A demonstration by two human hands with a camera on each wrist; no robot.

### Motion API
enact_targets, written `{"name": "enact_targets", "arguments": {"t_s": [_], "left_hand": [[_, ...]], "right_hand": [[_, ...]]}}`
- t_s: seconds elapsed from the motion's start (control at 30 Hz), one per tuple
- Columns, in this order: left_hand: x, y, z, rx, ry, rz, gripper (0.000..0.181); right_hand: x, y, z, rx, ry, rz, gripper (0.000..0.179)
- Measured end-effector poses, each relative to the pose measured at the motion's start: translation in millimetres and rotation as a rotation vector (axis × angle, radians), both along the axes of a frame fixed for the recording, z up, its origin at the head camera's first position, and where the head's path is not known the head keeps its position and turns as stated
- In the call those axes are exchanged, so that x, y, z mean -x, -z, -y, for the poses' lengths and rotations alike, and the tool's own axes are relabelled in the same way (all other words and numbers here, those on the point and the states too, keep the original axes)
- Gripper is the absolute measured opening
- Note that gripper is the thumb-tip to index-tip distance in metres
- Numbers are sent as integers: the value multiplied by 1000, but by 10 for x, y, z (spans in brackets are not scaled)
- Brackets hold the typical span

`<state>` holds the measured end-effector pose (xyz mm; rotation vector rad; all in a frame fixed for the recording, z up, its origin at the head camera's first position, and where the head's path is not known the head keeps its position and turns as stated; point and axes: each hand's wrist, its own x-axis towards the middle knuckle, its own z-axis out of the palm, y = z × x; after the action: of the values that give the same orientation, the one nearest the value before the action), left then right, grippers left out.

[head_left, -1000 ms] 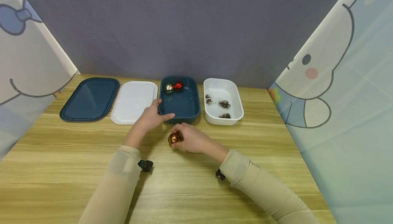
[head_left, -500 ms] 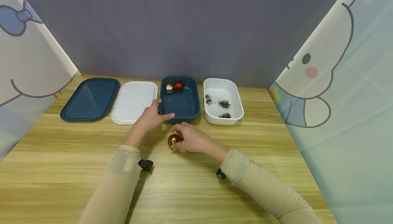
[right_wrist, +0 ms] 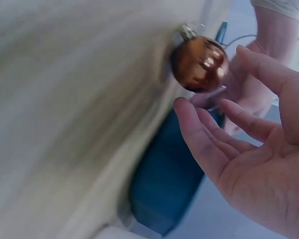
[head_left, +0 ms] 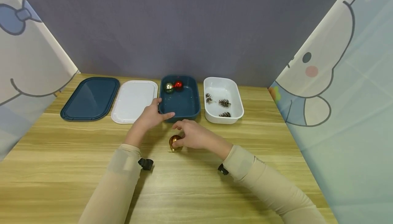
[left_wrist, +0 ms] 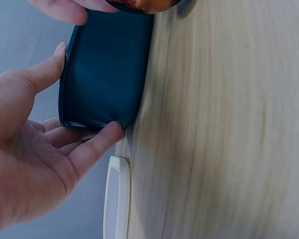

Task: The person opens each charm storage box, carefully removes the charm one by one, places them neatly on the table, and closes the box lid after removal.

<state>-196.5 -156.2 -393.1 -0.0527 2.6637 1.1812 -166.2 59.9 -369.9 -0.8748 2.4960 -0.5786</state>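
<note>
In the head view, a shiny copper-brown bauble rests on the table in front of the dark blue box. My right hand is around the bauble's right side, thumb by it and fingers loosely bent; in the right wrist view the bauble sits before spread fingers, not clasped. My left hand holds the box's near left corner. The left wrist view has its thumb at the rim and fingers along the side. A gold bauble and a red bauble lie inside, at the back.
A white box with several frosted pine cones stands to the right of the blue one. Left of the boxes lie a white lid and a dark blue lid. A grey panel rises behind them.
The copper bauble has turned, its cap now toward the table's front, and has shifted slightly nearer. My right fingers have loosened and drawn back a little. The left hand stays put.
</note>
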Motion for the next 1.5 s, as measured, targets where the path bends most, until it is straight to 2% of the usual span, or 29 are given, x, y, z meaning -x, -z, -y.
{"name": "enact_targets", "arguments": {"t_s": [0.13,0.27,0.47,0.6,0.8,1.07,1.27,1.5], "left_hand": [[-4,-11,3,-1,2,4,105],[3,-9,9,-5,6,10,107],[6,3,10,-23,1,20,105],[6,4,5,-25,6,30,106],[6,0,5,-26,5,40,106],[0,10,10,-25,0,34,106],[-18,22,-3,-29,5,31,108],[-13,-4,-6,-25,12,19,106]], "right_hand": [[59,-172,-25,32,-11,22,61],[180,-381,-62,57,-1,-1,55],[440,-624,-94,19,48,1,55],[610,-704,-84,-23,71,-14,58],[904,-655,-37,-62,102,-43,65],[1274,-451,62,53,219,-50,72],[1439,-332,166,116,271,-66,74],[1565,-286,308,113,301,-73,73]]}}
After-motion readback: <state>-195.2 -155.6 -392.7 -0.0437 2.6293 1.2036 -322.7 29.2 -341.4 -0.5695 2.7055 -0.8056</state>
